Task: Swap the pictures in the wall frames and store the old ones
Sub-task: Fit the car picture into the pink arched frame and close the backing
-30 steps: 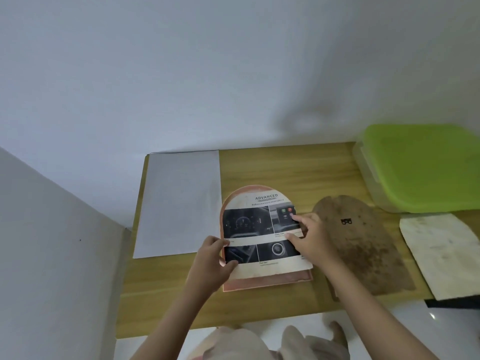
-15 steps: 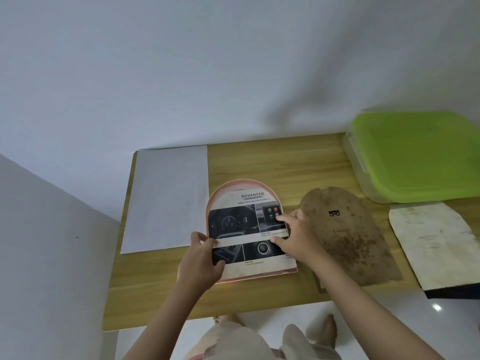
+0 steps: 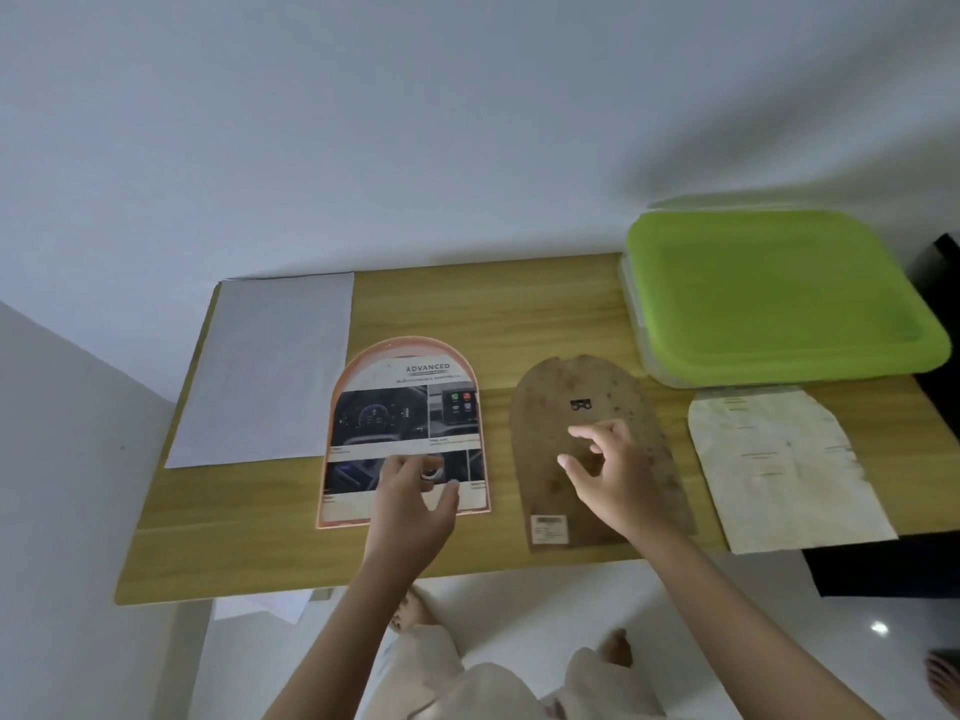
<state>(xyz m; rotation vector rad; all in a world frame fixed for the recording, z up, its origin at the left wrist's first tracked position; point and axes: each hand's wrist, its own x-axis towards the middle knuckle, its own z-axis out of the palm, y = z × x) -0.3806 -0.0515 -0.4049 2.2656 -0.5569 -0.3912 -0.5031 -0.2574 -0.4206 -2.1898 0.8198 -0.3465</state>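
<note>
An arched pink frame [image 3: 358,521] lies flat on the wooden table [image 3: 519,314]. Inside it sits a printed picture [image 3: 400,407] headed "ADVANCED" with dark car photos. My left hand [image 3: 415,504] rests on the picture's lower part, fingers spread, holding nothing. To the right lies the brown arched backing board [image 3: 550,407] with a small hanger and a label. My right hand [image 3: 610,475] hovers over the board's middle, fingers apart and empty. A pale arched sheet [image 3: 774,459] lies further right.
A white rectangular sheet [image 3: 265,371] lies at the table's left end. A clear box with a green lid [image 3: 779,293] stands at the back right. A dark object [image 3: 878,563] sits past the table's right front corner. My feet show on the white floor below.
My right hand left the picture and moved right over the brown backing board. My left hand slid from the picture's left edge onto its lower part. The picture now lies within the frame.
</note>
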